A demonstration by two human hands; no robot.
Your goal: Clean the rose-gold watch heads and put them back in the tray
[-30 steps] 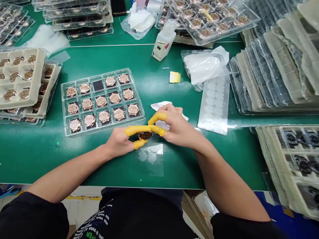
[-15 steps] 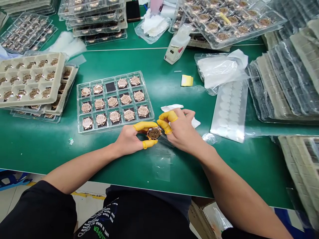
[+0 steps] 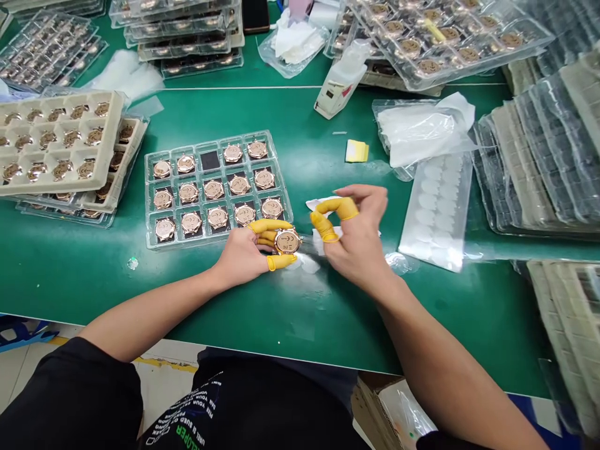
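My left hand (image 3: 248, 253), in yellow finger cots, grips a rose-gold watch case (image 3: 287, 240) by its edges, its marked back facing up. To the right, my right hand (image 3: 354, 231) is raised with its thumb and index finger, also in yellow cots, pinched together. What they hold, if anything, cannot be made out; a faint clear smear lies between them and the watch case. Just beyond the left hand lies a clear tray (image 3: 218, 187) of similar watch cases on dark pads, with one bare dark slot in its back row. White tissue (image 3: 321, 203) lies partly behind my right hand.
Stacked trays of watch cases stand left (image 3: 56, 144), back left (image 3: 187, 37) and back right (image 3: 440, 44). A white bottle (image 3: 340, 81), a yellow pad (image 3: 357, 151), bagged white wipes (image 3: 424, 128) and a sheet of round clear stickers (image 3: 435, 209) lie ahead. Piled trays (image 3: 534, 156) line the right.
My right hand has drawn away from the watch case, rightward and slightly up, still pinched. The watch case has tilted in my left hand, its back now brighter. The view has shifted slightly.
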